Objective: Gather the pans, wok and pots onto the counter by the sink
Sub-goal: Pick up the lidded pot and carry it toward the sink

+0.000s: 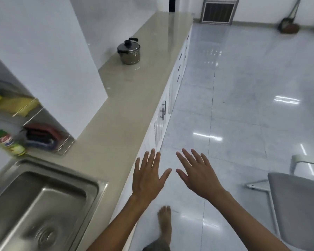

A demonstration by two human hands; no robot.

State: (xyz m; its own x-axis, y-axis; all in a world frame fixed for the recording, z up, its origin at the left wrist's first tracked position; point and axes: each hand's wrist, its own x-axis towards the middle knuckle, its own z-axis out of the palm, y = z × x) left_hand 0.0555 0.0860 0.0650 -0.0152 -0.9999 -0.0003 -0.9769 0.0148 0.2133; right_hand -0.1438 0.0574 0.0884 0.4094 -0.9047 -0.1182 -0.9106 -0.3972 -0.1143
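Your left hand [147, 175] and right hand [198, 175] are spread wide and empty, low in the frame; the lidded pot [129, 51] sits well apart, on the counter [134, 98] above them.

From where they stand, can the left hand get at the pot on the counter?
Probably not without stepping forward. The left hand is open and empty near the sink; the pot sits far down the counter, nothing in between.

Counter [127, 109] bare between sink [43, 201] and lidded pot [129, 51]; white wall block [65, 69] crowds left edge.
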